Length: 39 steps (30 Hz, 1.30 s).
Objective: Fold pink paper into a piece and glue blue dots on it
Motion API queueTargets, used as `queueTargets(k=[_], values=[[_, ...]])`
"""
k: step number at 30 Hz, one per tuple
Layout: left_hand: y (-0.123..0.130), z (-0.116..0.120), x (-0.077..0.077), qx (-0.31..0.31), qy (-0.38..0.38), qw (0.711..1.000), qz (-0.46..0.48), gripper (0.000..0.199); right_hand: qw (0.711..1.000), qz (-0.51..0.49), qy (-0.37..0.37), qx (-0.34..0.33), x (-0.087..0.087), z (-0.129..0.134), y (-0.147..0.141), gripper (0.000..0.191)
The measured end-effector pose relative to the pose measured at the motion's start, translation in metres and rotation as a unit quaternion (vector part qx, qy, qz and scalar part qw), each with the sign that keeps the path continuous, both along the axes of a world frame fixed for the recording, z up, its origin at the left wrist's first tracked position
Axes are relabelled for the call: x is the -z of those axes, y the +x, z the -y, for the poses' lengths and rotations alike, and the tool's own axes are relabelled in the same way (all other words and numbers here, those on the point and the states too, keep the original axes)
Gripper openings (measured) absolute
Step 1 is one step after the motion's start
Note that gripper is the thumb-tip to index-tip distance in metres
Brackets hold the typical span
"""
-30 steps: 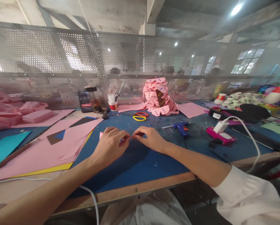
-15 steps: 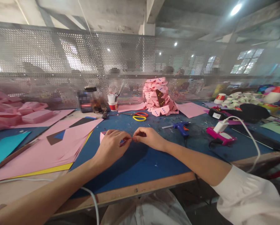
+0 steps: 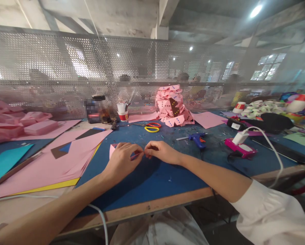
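Over the blue work surface (image 3: 152,187), my left hand (image 3: 124,156) is closed around a small pink paper piece (image 3: 112,148), most of which it hides. My right hand (image 3: 162,152) meets it from the right, its thumb and fingers pinched at the left fingertips. What the right fingers hold, if anything, is hidden. Beyond the hands lie scissors (image 3: 152,128) with one red and one yellow handle. A blue hot glue gun (image 3: 198,139) lies to the right of them, its nozzle towards the left.
Pink paper sheets (image 3: 78,160) cover the left side, near a teal sheet (image 3: 9,160). A pile of dotted pink paper pieces (image 3: 170,105) stands at the back, by a paper cup (image 3: 123,115). At right are a magenta power strip (image 3: 240,148) and a white cable (image 3: 275,153).
Both hands stay nearly where they were, fingertips together. Only slight finger movement shows at the pinch.
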<state>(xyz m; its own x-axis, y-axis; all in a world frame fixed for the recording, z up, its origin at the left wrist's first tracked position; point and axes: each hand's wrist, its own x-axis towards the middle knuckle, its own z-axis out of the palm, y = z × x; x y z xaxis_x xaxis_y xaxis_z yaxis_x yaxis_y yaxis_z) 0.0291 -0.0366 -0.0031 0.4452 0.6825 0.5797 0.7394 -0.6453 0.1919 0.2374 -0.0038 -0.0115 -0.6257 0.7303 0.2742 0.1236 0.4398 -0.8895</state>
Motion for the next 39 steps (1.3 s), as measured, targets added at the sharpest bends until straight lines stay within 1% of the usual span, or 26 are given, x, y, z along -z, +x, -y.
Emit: queueTargets(k=[6, 9, 11, 13, 14, 17, 20, 23, 27, 39], values=[[0.0, 0.0, 0.001, 0.003, -0.007, 1.0, 0.015, 0.011, 1.0, 0.008, -0.016, -0.004, 0.001, 0.0, -0.001, 0.024], [0.001, 0.001, -0.001, -0.006, -0.027, 0.999, 0.027, 0.011, 1.0, 0.001, -0.006, 0.002, 0.002, -0.001, -0.001, 0.024], [0.002, 0.002, -0.003, -0.015, -0.039, 0.999, 0.035, 0.011, 1.0, -0.008, 0.014, 0.02, 0.002, 0.0, -0.002, 0.023], [0.002, 0.001, -0.004, -0.026, -0.043, 0.998, 0.041, 0.011, 0.996, -0.011, 0.059, 0.06, 0.001, 0.001, -0.001, 0.021], [0.001, 0.001, -0.004, -0.03, -0.043, 0.998, 0.044, 0.011, 0.992, -0.012, 0.093, 0.086, 0.0, 0.003, -0.001, 0.019], [0.001, 0.0, -0.004, -0.04, -0.038, 0.997, 0.052, 0.012, 0.964, 0.001, 0.222, 0.147, -0.005, 0.009, -0.001, 0.011], [0.001, 0.001, -0.005, -0.038, -0.037, 0.997, 0.057, 0.015, 0.932, 0.05, 0.325, 0.152, -0.007, 0.014, -0.001, 0.008], [0.002, 0.003, -0.008, -0.039, -0.048, 0.996, 0.068, 0.016, 0.907, 0.099, 0.381, 0.151, -0.005, 0.016, -0.001, 0.008], [0.003, 0.005, -0.01, -0.036, -0.057, 0.994, 0.084, 0.016, 0.888, 0.129, 0.411, 0.163, -0.003, 0.014, 0.0, 0.012], [0.005, 0.004, -0.009, -0.029, -0.065, 0.994, 0.087, 0.017, 0.868, 0.171, 0.435, 0.165, -0.004, 0.015, 0.001, 0.017]])
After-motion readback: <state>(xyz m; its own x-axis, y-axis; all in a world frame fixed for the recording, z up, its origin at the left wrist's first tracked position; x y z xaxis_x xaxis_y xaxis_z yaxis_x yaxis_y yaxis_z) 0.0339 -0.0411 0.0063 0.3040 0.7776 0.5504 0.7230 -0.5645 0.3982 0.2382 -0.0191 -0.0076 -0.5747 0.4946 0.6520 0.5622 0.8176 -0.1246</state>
